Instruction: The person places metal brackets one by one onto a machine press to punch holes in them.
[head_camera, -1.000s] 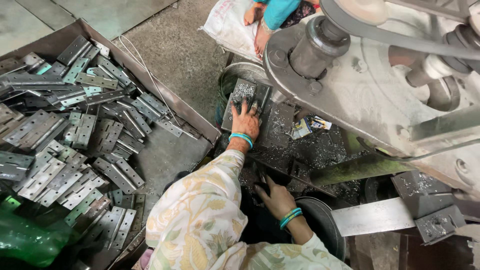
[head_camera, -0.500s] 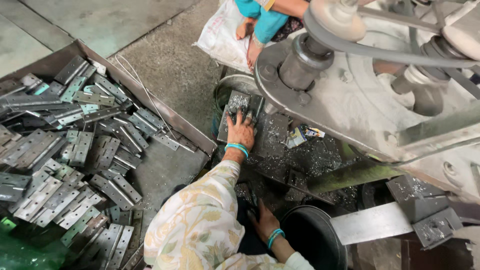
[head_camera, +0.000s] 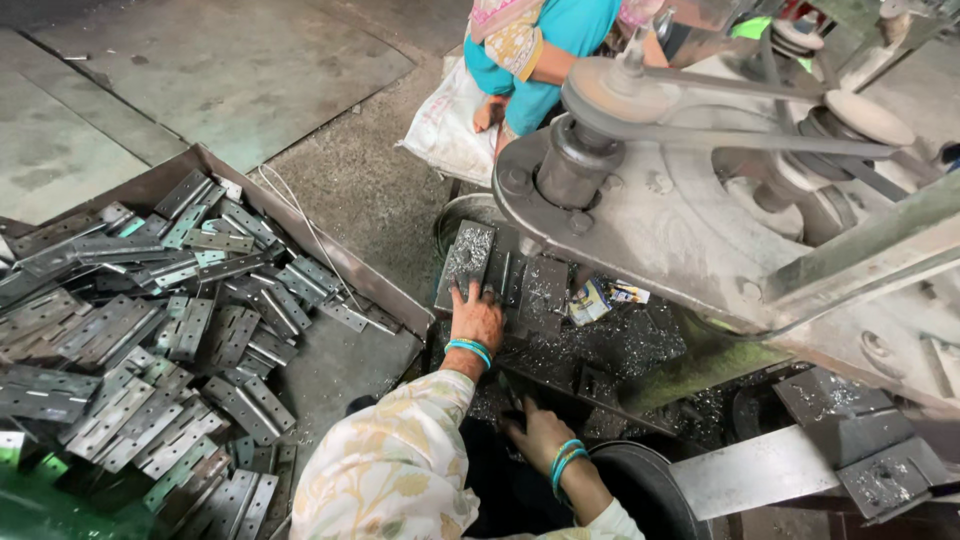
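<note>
Metal plate (head_camera: 466, 262) under left hand (head_camera: 477, 318) fingertips; right hand (head_camera: 538, 435) below.

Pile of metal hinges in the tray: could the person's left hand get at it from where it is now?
Probably yes. The left hand lies flat on the machine's plate, just past the tray's rim. Nothing stands between it and the hinges; only the low rim must be crossed.
</note>
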